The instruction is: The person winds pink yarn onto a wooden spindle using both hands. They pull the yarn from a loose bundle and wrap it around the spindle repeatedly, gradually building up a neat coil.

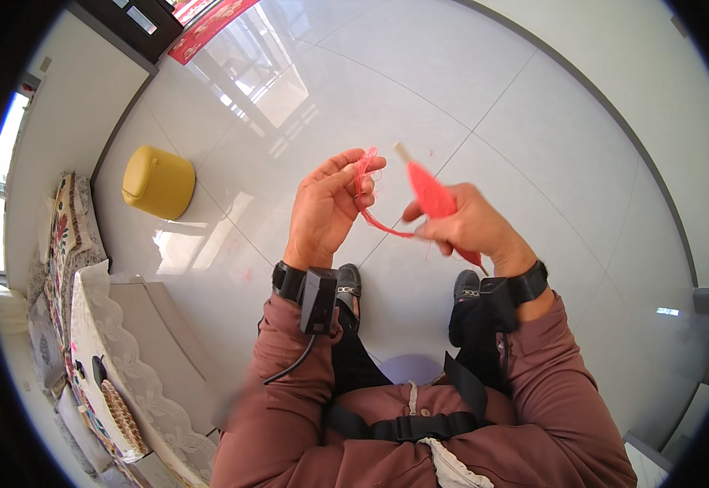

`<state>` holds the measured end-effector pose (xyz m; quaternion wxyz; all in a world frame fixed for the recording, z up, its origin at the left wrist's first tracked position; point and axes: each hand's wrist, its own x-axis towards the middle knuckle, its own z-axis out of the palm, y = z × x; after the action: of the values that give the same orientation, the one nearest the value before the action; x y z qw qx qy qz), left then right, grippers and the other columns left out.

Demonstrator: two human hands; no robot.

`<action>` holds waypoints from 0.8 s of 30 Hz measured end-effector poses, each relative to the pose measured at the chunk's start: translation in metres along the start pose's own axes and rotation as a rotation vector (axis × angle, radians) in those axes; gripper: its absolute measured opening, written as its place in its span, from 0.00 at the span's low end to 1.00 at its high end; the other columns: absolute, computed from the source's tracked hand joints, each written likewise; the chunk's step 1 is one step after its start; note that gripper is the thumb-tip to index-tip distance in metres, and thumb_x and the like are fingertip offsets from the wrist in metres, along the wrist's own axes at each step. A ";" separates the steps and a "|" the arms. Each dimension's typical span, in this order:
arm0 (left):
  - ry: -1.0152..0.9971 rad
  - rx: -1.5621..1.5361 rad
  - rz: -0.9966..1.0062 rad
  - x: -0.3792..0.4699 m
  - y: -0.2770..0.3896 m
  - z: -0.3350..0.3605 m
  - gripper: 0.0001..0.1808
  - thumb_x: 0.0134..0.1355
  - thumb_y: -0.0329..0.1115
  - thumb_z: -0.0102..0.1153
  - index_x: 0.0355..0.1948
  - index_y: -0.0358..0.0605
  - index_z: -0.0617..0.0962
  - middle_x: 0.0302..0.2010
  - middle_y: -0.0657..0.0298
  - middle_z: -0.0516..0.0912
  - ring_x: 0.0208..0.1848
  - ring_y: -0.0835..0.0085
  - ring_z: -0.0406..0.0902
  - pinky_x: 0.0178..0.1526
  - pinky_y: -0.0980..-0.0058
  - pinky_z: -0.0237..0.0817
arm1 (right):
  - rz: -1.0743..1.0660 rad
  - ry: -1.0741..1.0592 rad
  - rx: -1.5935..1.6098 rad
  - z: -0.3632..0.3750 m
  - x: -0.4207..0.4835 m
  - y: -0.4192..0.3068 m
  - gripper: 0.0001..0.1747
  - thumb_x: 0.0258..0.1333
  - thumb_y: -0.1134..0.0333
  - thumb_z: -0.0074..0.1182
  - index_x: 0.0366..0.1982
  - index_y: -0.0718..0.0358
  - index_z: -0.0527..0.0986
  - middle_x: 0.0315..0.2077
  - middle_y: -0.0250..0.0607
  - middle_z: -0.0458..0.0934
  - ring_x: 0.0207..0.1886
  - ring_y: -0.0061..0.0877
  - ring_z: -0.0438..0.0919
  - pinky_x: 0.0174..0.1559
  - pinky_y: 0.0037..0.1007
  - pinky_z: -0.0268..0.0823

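Note:
My left hand (333, 204) is raised in front of me, with a loose bunch of red thread (363, 177) between its thumb and fingers. From that bunch a twisted red strand hangs and runs across to my right hand (461, 222). My right hand grips a stick wound with red thread (432, 192), thick in the middle and narrow at both ends. The stick's pale tip points up and away from me; its other end shows below the hand. The wound stick is slightly blurred. Both wrists wear black straps with devices.
A yellow round stool (159, 182) stands on the tiled floor at the left. Below it is a table with a lace cover (141, 366), beside patterned cushions. My feet are under my hands, and a purple round seat edge (410, 368) shows between my legs. Red thread scraps lie on the floor.

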<state>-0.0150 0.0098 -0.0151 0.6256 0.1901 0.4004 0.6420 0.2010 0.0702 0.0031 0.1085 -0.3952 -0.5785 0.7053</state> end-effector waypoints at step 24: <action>-0.163 0.343 -0.143 -0.017 0.010 0.016 0.18 0.75 0.37 0.43 0.54 0.30 0.72 0.37 0.50 0.84 0.20 0.83 0.61 0.21 0.84 0.49 | -0.264 0.183 0.233 0.004 0.013 0.002 0.05 0.53 0.74 0.58 0.30 0.70 0.79 0.22 0.37 0.78 0.19 0.20 0.74 0.23 0.23 0.67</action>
<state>-0.0072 -0.0010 0.0063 0.6585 0.3161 0.4645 0.5007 0.1901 0.0750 -0.0040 0.2970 -0.3631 -0.5273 0.7085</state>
